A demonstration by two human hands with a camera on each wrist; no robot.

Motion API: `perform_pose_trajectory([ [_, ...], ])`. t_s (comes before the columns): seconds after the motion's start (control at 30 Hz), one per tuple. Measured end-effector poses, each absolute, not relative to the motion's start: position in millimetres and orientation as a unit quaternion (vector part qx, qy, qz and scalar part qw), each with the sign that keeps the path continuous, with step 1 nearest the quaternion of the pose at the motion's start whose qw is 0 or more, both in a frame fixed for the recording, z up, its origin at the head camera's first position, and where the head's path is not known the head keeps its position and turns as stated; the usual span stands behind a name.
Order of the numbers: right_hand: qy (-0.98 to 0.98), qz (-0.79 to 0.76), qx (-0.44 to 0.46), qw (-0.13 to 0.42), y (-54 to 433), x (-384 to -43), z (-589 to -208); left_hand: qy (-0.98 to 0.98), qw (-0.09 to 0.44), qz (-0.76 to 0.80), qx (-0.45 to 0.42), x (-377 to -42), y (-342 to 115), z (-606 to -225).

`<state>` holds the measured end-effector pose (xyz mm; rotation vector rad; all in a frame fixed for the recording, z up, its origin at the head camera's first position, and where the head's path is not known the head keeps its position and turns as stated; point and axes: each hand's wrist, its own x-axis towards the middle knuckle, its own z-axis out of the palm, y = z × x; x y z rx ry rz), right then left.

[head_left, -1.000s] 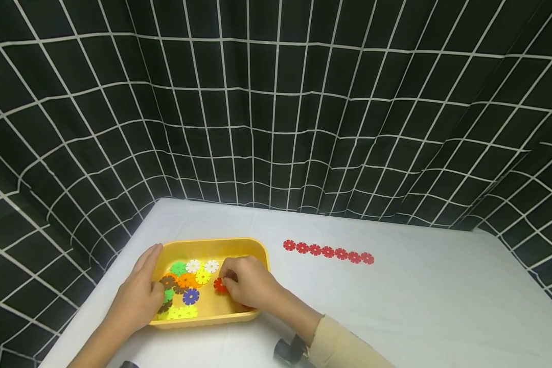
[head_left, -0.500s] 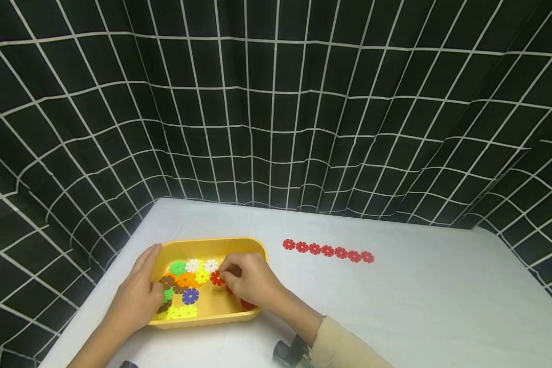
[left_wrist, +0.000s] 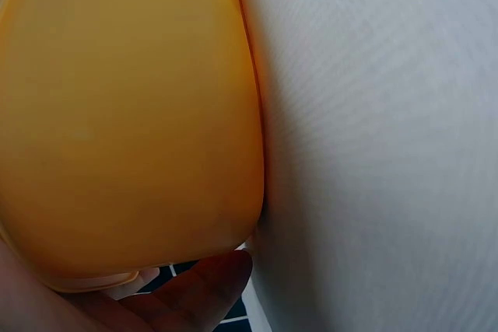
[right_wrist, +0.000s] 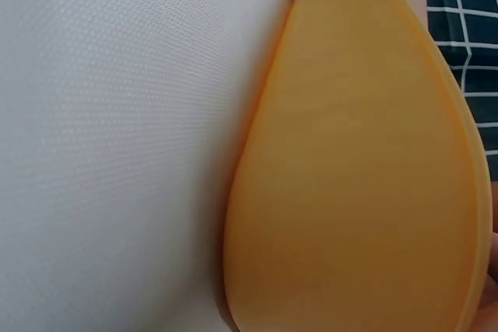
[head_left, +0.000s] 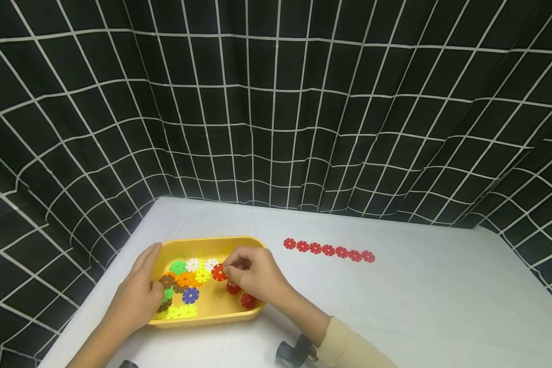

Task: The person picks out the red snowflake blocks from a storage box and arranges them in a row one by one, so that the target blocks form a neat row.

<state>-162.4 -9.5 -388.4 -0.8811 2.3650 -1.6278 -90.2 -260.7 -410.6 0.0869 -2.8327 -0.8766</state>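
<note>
A yellow plastic tray (head_left: 211, 318) holds loose notched plastic discs in several colours. My left hand (head_left: 140, 291) grips its left end, thumb over the rim; in the left wrist view the fingers (left_wrist: 206, 285) lie round the outer wall. Between thumb and fingers, my right hand (head_left: 257, 273) pinches a red notched disc (head_left: 218, 272) above the tray's inside. Below that hand, two more red discs (head_left: 248, 300) lie at the tray's right end. The right wrist view mostly shows the tray's outer wall (right_wrist: 350, 153), with the hand only at its right edge.
Beyond the tray to the right, a row of several red discs (head_left: 328, 250) lies on the white tablecloth (head_left: 418, 296). A dark grid-patterned curtain (head_left: 303, 102) hangs behind the table. Dark wrist-camera gear (head_left: 294, 352) sits by my right sleeve.
My right hand has lifted slightly and shifted right with the red disc, uncovering red discs beneath it. The left hand stays on the tray.
</note>
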Motion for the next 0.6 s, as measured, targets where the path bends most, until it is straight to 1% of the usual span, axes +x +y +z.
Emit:
perform_pose_trajectory([
  [0.27, 0.785, -0.553, -0.267, 0.084, 0, -164, -385, -0.951, 0.093, -0.295, 0.025, -90, -260, -410],
  [0.5, 0.763, -0.59, -0.243, 0.108, 15, -170, -387, -0.95, 0.095, -0.298, 0.025, -89, -260, -410],
  [0.6, 0.758, -0.596, -0.241, 0.108, 22, -173, -387, -0.949, 0.092, -0.301, 0.026, -90, -260, -410],
])
